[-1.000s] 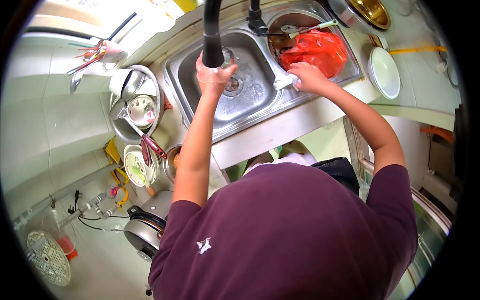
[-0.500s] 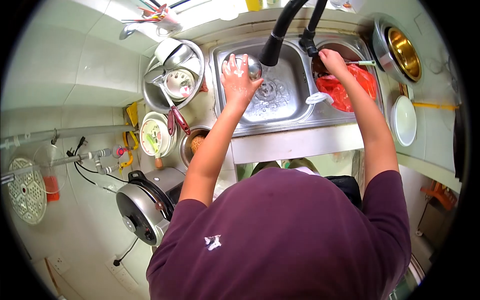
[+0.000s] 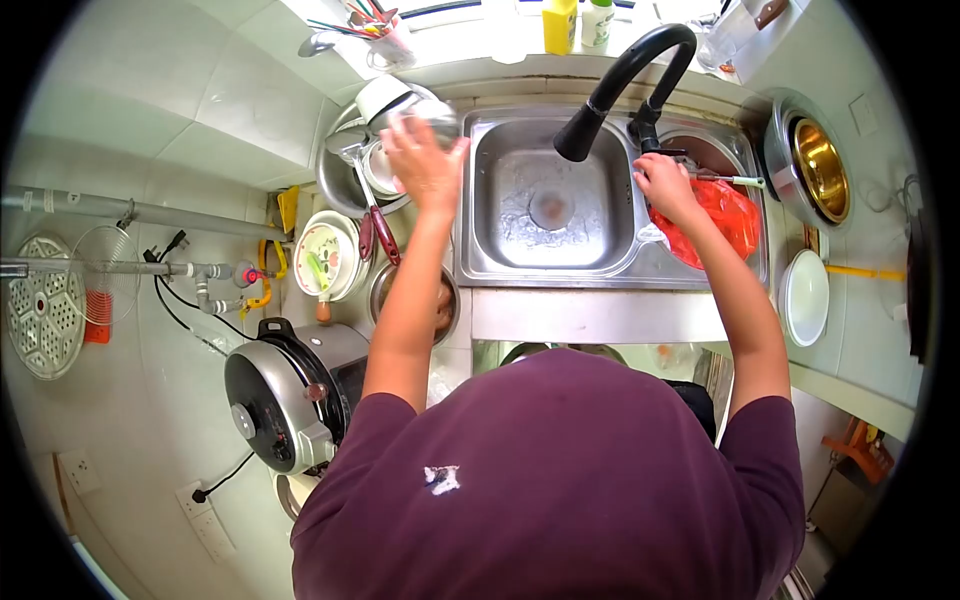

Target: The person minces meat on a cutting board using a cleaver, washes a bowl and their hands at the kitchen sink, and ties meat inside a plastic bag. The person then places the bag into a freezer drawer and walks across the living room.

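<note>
My left hand (image 3: 428,172), smeared by motion, reaches over the basin (image 3: 334,180) of washed dishes to the left of the sink. Its fingers lie against a shiny metal bowl (image 3: 438,115), partly hidden by the hand. Close by in the basin are a white cup (image 3: 381,97) and utensils with dark red handles (image 3: 383,237). At the base of the black faucet (image 3: 650,50), my right hand (image 3: 664,185) has its fingers curled at the small lever (image 3: 672,152). Below that hand, a red plastic bag (image 3: 722,222) lies in the right-hand sink compartment.
The left sink compartment (image 3: 490,190) holds a little rippling water. Stacked plates (image 3: 325,255) and a metal pot (image 3: 455,318) stand beside my left forearm. A pressure cooker (image 3: 265,405) is at lower left. Nested metal bowls (image 3: 785,165) and a white bowl (image 3: 804,298) stand at right.
My left hand has moved from the left sink compartment left to the basin, and the metal bowl has gone with it. My right hand stays by the faucet base. The view has shifted.
</note>
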Tool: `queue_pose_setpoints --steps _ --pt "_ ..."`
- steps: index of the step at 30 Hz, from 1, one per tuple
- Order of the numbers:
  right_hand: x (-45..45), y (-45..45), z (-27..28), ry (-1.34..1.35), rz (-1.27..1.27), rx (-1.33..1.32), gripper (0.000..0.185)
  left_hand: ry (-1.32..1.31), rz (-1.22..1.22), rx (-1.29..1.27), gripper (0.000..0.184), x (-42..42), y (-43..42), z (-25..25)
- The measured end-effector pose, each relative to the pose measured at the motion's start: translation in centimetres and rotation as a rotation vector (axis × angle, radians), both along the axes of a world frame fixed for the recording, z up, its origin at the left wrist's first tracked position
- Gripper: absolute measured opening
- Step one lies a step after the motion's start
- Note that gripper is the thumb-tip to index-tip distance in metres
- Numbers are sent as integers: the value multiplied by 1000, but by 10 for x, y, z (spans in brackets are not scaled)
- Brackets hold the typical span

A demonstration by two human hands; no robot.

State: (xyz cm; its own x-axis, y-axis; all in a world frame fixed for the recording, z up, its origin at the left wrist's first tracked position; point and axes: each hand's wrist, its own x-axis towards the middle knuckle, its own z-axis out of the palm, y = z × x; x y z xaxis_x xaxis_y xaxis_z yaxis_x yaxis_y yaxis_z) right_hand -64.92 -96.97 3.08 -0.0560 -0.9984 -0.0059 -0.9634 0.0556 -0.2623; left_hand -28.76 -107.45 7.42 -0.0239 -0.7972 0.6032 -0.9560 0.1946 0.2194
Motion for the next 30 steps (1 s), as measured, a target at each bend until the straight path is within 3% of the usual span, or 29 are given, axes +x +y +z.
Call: queue_pose_setpoints --steps 3,6,11,15,18,21,25,30 --pt "9 11 -1 -5 16 -34 25 78 246 -63 90 43 -35 4" --pt "16 20 0 -9 39 -19 24 62 377 49 88 68 -62 0" --pt "24 30 7 -15 50 23 25 115 426 323 96 79 -81 9" --pt "28 28 27 -197 162 110 26 119 504 413 105 81 -89 17" --pt "37 23 47 -521 197 200 25 144 509 398 97 92 -94 7" --pt "51 23 91 -616 203 319 27 176 460 357 93 111 -99 -6" --pt "64 23 124 -634 251 328 26 308 418 320 80 118 -95 -2" --pt "65 21 132 -555 340 333 24 366 399 304 76 135 -101 -6"
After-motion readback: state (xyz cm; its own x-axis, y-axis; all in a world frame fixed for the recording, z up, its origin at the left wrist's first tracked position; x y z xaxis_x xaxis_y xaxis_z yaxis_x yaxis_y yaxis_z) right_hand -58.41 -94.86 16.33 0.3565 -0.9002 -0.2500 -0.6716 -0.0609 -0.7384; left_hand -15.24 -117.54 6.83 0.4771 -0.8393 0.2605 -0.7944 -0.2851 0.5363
